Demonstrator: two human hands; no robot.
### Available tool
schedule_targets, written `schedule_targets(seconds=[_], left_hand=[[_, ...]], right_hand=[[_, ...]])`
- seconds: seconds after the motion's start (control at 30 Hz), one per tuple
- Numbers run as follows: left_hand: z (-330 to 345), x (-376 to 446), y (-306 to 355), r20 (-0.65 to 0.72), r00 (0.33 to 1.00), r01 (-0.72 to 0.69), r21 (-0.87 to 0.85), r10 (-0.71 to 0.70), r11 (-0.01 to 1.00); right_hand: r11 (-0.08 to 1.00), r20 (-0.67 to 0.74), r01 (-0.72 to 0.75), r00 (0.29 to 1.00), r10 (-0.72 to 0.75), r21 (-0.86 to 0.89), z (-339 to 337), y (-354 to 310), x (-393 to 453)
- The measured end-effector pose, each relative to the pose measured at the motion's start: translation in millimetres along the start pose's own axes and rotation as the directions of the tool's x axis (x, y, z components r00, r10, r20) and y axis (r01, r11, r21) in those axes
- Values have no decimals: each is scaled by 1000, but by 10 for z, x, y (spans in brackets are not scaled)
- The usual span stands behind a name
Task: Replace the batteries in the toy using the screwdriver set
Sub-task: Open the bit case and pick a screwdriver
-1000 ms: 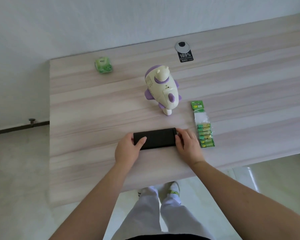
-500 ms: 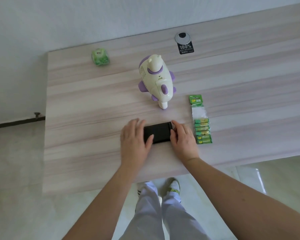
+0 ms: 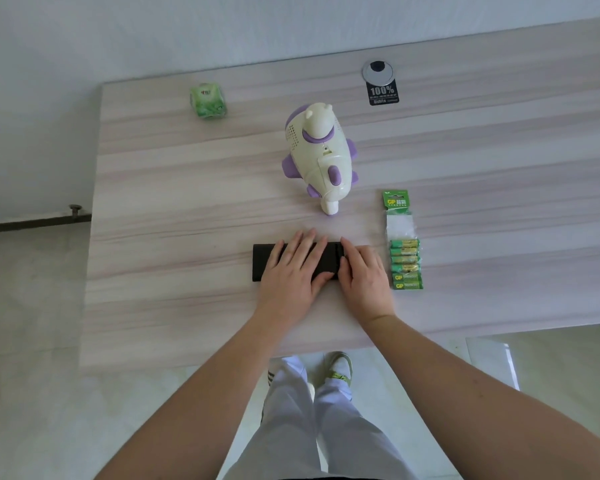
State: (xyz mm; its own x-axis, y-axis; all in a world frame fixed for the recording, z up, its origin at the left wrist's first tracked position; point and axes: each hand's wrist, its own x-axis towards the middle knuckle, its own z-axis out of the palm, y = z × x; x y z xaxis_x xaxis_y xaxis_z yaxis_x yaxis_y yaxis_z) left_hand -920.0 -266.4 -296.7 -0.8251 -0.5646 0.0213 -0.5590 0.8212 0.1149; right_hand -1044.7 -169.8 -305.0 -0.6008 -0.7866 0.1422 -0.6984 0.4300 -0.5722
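Left hand point(image 3: 293, 271) slid rightward | covers black case point(image 3: 264, 262) middle | latch hidden

The screwdriver case point(image 3: 262, 261) lies flat on the surface point(image 3: 174, 209) near its front edge, with the left hand point(image 3: 291, 271) laid over its middle and the right hand point(image 3: 362, 273) at its right end. The battery pack point(image 3: 404, 251) lies just right of the right hand. The toy point(image 3: 321, 157) stands behind the case. A tissue pack point(image 3: 208, 100) sits far back left, a cable port point(image 3: 377, 71) far back right.
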Motion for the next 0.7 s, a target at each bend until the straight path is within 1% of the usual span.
schedule_targets(seconds=[0.1, 0.23, 0.7], left_hand=[[-37, -36, -82, 8, 1000, 11, -2, -11, 1000], [-65, -99, -243, 30, 1000, 2, 27, -3, 1000], [-114, -171, -376, 41, 999, 17, 38, -19, 999]], right_hand=[[1000, 9, -13, 1000, 13, 15, -5, -17, 7], [1000, 0, 7, 1000, -7, 3, -9, -13, 2], [1000, -25, 9, 1000, -9, 13, 21, 6, 4]])
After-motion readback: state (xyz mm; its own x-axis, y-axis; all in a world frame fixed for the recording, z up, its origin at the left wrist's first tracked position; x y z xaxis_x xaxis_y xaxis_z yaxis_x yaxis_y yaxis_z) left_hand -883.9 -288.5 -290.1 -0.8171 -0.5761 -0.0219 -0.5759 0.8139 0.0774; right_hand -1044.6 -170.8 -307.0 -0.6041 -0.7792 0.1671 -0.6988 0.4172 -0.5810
